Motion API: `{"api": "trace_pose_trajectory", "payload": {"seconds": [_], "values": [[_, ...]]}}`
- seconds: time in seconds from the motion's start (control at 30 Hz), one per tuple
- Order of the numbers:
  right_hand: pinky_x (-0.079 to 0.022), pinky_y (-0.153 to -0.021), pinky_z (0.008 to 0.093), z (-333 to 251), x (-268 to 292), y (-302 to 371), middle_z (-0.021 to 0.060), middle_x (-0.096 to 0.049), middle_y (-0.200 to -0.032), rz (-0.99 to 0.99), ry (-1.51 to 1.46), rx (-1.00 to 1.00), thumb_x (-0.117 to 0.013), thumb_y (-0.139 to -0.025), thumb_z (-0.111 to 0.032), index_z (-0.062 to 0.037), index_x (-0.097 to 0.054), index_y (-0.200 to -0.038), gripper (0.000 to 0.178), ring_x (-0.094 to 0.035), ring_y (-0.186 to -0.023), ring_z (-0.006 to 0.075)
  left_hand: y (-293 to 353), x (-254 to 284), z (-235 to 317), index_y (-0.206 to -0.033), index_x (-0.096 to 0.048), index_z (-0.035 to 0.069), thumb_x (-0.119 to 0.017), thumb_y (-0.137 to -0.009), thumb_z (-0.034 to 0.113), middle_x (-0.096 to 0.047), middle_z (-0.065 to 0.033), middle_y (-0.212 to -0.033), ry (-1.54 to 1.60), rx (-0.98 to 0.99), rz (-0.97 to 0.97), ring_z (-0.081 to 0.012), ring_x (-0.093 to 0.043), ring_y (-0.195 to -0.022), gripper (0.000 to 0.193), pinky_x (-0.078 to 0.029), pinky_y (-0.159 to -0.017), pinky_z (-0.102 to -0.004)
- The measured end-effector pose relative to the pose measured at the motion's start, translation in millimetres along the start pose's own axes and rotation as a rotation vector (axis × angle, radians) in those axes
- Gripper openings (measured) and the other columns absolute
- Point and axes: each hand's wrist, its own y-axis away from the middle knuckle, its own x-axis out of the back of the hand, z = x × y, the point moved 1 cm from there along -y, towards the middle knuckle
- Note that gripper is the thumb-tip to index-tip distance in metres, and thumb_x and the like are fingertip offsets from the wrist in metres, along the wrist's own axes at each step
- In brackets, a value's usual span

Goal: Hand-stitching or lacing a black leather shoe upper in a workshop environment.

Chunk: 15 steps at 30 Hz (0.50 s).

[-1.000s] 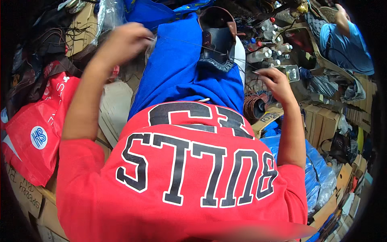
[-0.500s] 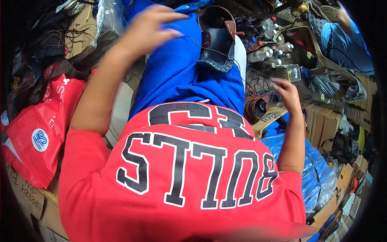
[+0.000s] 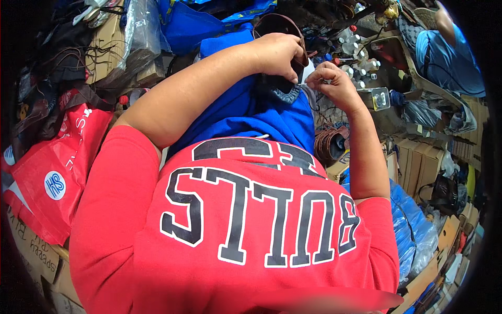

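Observation:
A dark leather shoe (image 3: 281, 93) with a brown collar and a puckered toe seam rests on my lap, over blue shorts. My left hand (image 3: 280, 56) lies across its middle with the fingers curled round it, hiding much of the upper. Just right of the toe, my right hand (image 3: 332, 86) is closed in a pinch, fingertips close to the shoe's edge and my left thumb. Whatever sits in that pinch is too small to make out.
Several capped bottles (image 3: 361, 65) and a clear square container (image 3: 380, 98) stand at the right. A brown shoe (image 3: 330, 146) lies near my right forearm. At the left are a red bag (image 3: 49, 167) and cardboard (image 3: 107, 44). A person's blue clothing (image 3: 449, 60) shows at the far right.
My left hand has swung right and down from beside the shoe onto it. My right hand has moved in left and up to the shoe's edge.

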Motion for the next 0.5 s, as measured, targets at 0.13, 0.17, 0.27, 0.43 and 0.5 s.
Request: {"api": "trace_pose_trajectory", "payload": {"seconds": [0.13, 0.17, 0.27, 0.43, 0.5], "values": [[-0.047, -0.073, 0.0255, 8.0, -14.2, 1.5, 0.0019, -0.058, -0.084, 0.011, -0.196, -0.007, -0.069, -0.073, 0.002, -0.0052, -0.070, -0.085, 0.014, -0.058, -0.080, 0.0116, -2.6, -2.5, 7.4, -0.092, -0.070, 0.007, -0.079, -0.063, 0.024, -0.063, -0.0114, -0.092, 0.010, 0.045, -0.112, -0.0269, -0.061, -0.088, 0.034, -0.049, -0.078, -0.0361], [-0.047, -0.073, 0.0255, 10.1, -17.6, 3.9, 0.0019, -0.058, -0.084, 0.010, -0.196, -0.008, -0.069, -0.073, 0.002, -0.0052, -0.070, -0.085, 0.014, -0.058, -0.080, 0.0116, -2.4, -2.1, 6.2, -0.092, -0.070, 0.007, -0.079, -0.063, 0.024, -0.063, -0.0114, -0.092, 0.010, 0.046, -0.113, -0.0269, -0.061, -0.088, 0.034, -0.049, -0.078, -0.0361], [-0.046, -0.072, 0.0243, 6.9, -27.3, 15.2, 0.0030, -0.060, -0.081, 0.169, -0.172, 0.075, -0.068, -0.075, 0.002, -0.0043, -0.070, -0.087, 0.015, -0.058, -0.078, 0.0121, -0.1, -2.2, -5.3, -0.094, -0.070, 0.006, -0.077, -0.066, 0.022, -0.063, -0.0130, -0.092, 0.167, 0.039, -0.161, -0.0273, -0.061, -0.089, 0.033, -0.048, -0.078, -0.0354], [-0.046, -0.069, 0.0248, -4.0, -43.6, 30.9, 0.0040, -0.059, -0.080, 0.274, -0.170, 0.068, -0.067, -0.075, 0.003, -0.0054, -0.070, -0.091, 0.019, -0.058, -0.075, 0.0132, 4.9, -7.4, -12.4, -0.108, -0.068, 0.008, -0.068, -0.076, 0.014, -0.063, -0.0162, -0.098, 0.246, -0.105, -0.305, -0.0288, -0.061, -0.091, 0.032, -0.047, -0.081, -0.0346], [-0.047, -0.065, 0.0255, -11.7, -43.8, 33.1, 0.0048, -0.058, -0.079, 0.311, -0.028, 0.119, -0.067, -0.075, 0.002, -0.0079, -0.071, -0.093, 0.021, -0.058, -0.072, 0.0150, 5.7, -9.5, -14.2, -0.109, -0.067, 0.009, -0.067, -0.077, 0.013, -0.063, -0.0163, -0.099, 0.230, -0.116, -0.329, -0.0290, -0.061, -0.093, 0.032, -0.047, -0.081, -0.0346]]}}
